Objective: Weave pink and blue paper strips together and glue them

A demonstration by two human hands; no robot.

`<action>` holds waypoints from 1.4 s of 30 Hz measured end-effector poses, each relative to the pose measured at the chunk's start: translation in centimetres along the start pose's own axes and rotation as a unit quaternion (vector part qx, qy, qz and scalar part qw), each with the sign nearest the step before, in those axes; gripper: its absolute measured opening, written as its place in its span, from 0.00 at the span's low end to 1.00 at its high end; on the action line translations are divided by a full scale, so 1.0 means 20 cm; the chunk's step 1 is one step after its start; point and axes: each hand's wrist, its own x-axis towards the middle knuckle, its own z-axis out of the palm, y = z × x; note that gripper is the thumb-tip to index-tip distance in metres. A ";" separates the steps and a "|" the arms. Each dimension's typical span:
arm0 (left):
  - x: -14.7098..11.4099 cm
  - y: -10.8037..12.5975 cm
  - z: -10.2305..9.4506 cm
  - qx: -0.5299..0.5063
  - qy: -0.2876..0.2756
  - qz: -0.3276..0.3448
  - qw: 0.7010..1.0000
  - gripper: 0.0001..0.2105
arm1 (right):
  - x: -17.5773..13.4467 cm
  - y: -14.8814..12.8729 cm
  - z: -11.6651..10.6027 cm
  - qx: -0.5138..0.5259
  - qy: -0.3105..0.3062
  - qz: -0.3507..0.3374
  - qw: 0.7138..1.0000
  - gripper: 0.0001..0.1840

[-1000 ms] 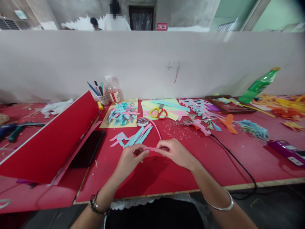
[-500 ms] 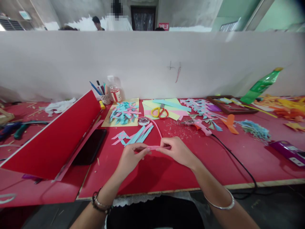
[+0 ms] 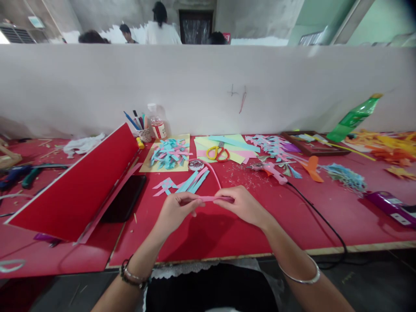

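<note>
A red table (image 3: 208, 238) spans the middle of the frame, its pale front edge showing below the hands and crumbs scattered right of centre. Behind it a pale partition (image 3: 195, 78) runs the full width; over its top, a dark doorway (image 3: 196, 28) and a person in white (image 3: 162, 32) show at upper centre.

At left, a tilted red board (image 3: 91, 186) leans over a black slab, possibly a phone (image 3: 128, 199), hiding part of it. Upper left of centre stand a pen cup (image 3: 143, 135) and a clear bottle (image 3: 157, 125), behind a heap of blue and pink pieces (image 3: 170, 152). Scissors (image 3: 217, 151) lie on paper at centre. Right of them rests a pink tool (image 3: 277, 175), its black cable (image 3: 316, 208) curving to the lower right; a green bottle (image 3: 354, 118) leans at upper right.

At centre, a pink strip (image 3: 208, 199) stretches between the hands: the left hand (image 3: 175, 210) pinches its left end, the right hand (image 3: 245, 207) grips the other, just below blue strips (image 3: 192, 181)
</note>
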 end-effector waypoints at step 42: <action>-0.01 0.01 -0.04 0.034 0.046 0.041 0.998 0.09 | -0.01 -0.05 -0.02 0.010 0.025 -0.010 1.000 0.15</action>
